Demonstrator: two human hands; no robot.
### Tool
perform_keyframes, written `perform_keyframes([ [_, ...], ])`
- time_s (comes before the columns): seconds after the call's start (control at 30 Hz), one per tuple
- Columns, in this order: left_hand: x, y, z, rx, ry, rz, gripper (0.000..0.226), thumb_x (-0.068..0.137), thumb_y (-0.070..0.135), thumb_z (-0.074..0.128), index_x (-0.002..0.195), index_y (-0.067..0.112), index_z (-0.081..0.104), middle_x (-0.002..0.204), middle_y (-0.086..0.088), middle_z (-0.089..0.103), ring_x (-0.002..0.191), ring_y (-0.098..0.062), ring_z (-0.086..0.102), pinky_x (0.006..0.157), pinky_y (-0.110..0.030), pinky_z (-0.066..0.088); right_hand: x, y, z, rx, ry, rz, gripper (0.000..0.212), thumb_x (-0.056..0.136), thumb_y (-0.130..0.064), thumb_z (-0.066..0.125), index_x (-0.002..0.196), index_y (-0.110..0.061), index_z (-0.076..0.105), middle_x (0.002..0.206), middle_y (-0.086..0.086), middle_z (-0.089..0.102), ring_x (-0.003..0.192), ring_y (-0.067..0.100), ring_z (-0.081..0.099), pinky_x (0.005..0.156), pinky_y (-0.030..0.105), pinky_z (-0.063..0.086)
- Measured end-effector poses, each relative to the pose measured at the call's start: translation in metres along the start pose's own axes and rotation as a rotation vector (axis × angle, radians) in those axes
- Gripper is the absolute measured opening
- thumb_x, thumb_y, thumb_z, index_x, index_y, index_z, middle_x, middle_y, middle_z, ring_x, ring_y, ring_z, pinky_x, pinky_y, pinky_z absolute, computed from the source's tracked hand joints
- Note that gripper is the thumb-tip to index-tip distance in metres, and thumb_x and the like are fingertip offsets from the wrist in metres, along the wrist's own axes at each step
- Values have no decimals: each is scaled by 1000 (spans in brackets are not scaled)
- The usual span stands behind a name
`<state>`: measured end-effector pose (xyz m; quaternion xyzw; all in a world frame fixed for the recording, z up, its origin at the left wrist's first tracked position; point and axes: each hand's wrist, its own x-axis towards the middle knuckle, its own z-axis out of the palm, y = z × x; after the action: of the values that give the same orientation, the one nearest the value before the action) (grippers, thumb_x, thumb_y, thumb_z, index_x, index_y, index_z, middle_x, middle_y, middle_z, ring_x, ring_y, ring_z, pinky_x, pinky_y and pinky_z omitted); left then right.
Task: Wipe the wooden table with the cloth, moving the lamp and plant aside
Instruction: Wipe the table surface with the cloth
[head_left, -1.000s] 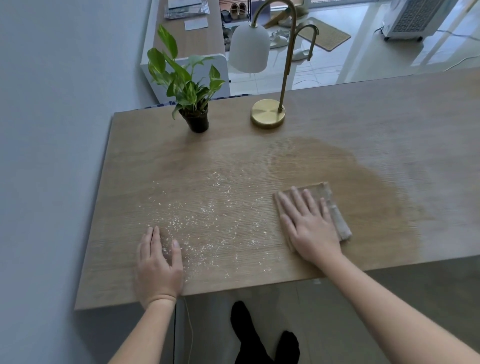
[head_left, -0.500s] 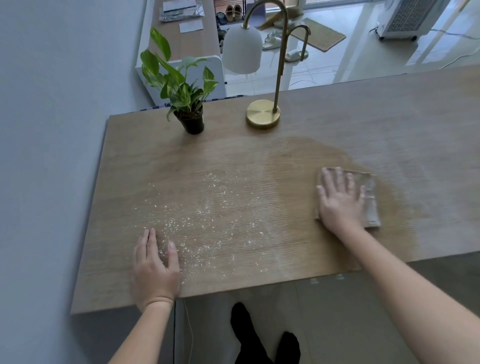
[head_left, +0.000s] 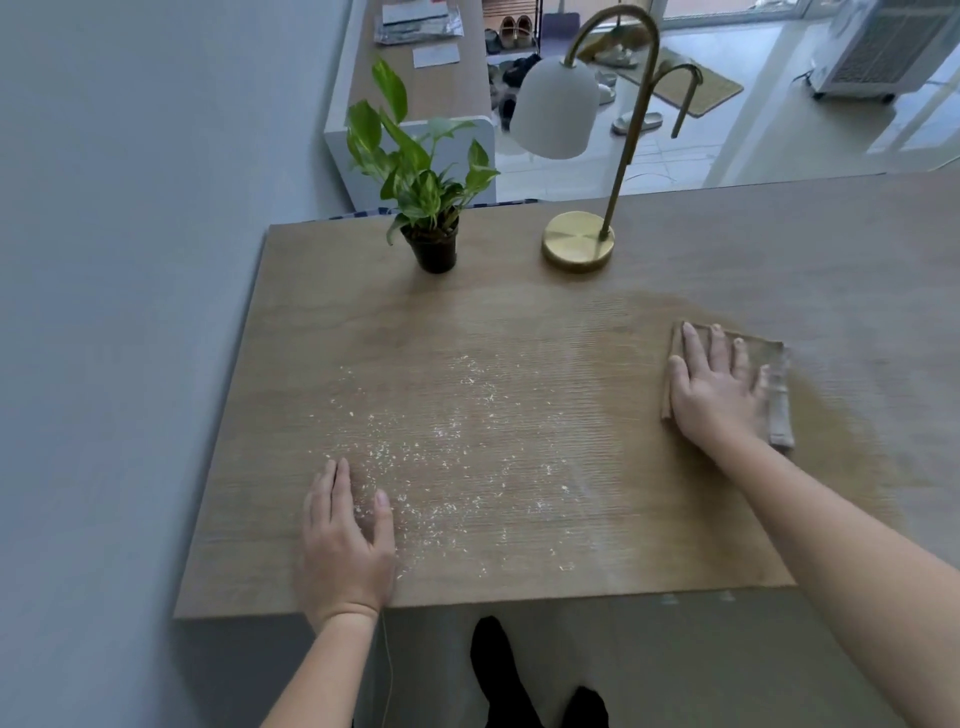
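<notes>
The right hand (head_left: 719, 387) lies flat, palm down, on the folded cloth (head_left: 769, 374), with the fingers straight and slightly spread; it presses the cloth and does not grip it. The cloth sits on the right part of the wooden counter (head_left: 519, 312), inside a darker, damp-looking patch (head_left: 831, 415) of the surface. The left hand (head_left: 345, 540) rests flat on the counter near the near edge, fingers straight and together, thumb set apart, and holds nothing. White crumbs (head_left: 447, 457) are scattered over the surface between the two hands, densest just right of the left hand. At the far edge stands the plant (head_left: 415, 171), a green leafy stem in a small dark pot (head_left: 434, 249), upright and left of centre. Just right of it stands the lamp (head_left: 576, 241), with a round brass base on the counter, a curved brass stem and a white dome shade that hangs above the surface. Plant and lamp are near each other but apart, and both are well apart from the cloth. A grey wall (head_left: 130, 260) borders the counter on the left.
</notes>
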<state>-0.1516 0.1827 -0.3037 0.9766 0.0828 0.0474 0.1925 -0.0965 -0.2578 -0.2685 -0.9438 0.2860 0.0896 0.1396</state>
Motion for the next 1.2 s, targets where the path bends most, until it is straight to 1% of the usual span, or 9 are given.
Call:
perform_keyframes([
  [0.13, 0, 0, 0, -1, -2, -12, 75, 103, 61, 34, 160, 15, 48, 167, -3, 44, 155, -25, 36, 123, -52, 39, -13, -72, 19, -44, -63, -255, 59, 109, -60, 9, 165, -50, -5, 174, -15, -15, 163, 17, -12, 130, 51, -9],
  [0.27, 0, 0, 1, -11, 2, -4, 75, 102, 60, 35, 159, 13, 49, 167, -4, 45, 155, -26, 37, 123, -53, 39, -64, -44, 25, -116, -108, -547, 54, 109, -64, 8, 161, -59, -7, 172, -25, -11, 161, 8, -11, 131, 47, -6],
  [0.4, 0, 2, 2, -15, -6, -15, 73, 103, 59, 35, 160, 15, 48, 168, -3, 43, 155, -24, 36, 119, -54, 44, -24, -13, 0, -75, -61, -361, 52, 108, -64, 6, 159, -64, -5, 174, -23, -6, 162, 10, -5, 131, 46, -4],
  [0.53, 2, 1, 0, -6, -18, -18, 74, 103, 60, 33, 161, 17, 46, 169, 0, 42, 157, -21, 34, 121, -50, 43, 20, -61, 3, -16, -57, -138, 58, 109, -59, 5, 165, -51, -3, 176, -15, -11, 163, 18, -11, 130, 53, -8],
  [0.67, 1, -3, 1, 6, -22, -16, 73, 103, 60, 35, 161, 17, 47, 168, 1, 43, 157, -20, 34, 121, -50, 43, -5, -103, 20, -66, -100, -346, 57, 109, -58, 5, 165, -50, -8, 175, -14, -17, 162, 17, -14, 130, 52, -9],
  [0.8, 3, -4, 4, -6, -19, -7, 72, 103, 59, 37, 161, 16, 47, 168, 0, 43, 157, -20, 34, 121, -51, 43, -51, -63, 17, -148, -146, -560, 54, 109, -62, 1, 161, -59, -12, 172, -24, -15, 161, 9, -15, 131, 47, -7],
  [0.9, 3, -5, 4, 4, -26, -3, 72, 104, 58, 37, 162, 16, 45, 169, 0, 41, 158, -20, 32, 123, -50, 40, -18, -43, 2, -128, -109, -440, 60, 102, -67, -9, 161, -59, -8, 174, -22, -10, 162, 12, -9, 131, 49, -4],
  [1.07, 3, -5, 4, 15, -22, 4, 72, 104, 58, 37, 162, 16, 45, 170, 0, 40, 158, -20, 33, 126, -47, 36, 31, -115, 16, -25, -65, -151, 60, 109, -58, 4, 167, -44, -6, 175, -9, -18, 162, 21, -15, 129, 56, -9],
  [1.2, 2, -6, 3, 24, -26, 4, 73, 104, 57, 37, 163, 15, 44, 170, -1, 41, 158, -21, 33, 126, -48, 36, -34, -127, 34, -82, -105, -526, 55, 110, -59, 3, 163, -54, -11, 175, -15, -13, 162, 17, -13, 131, 52, -7],
])
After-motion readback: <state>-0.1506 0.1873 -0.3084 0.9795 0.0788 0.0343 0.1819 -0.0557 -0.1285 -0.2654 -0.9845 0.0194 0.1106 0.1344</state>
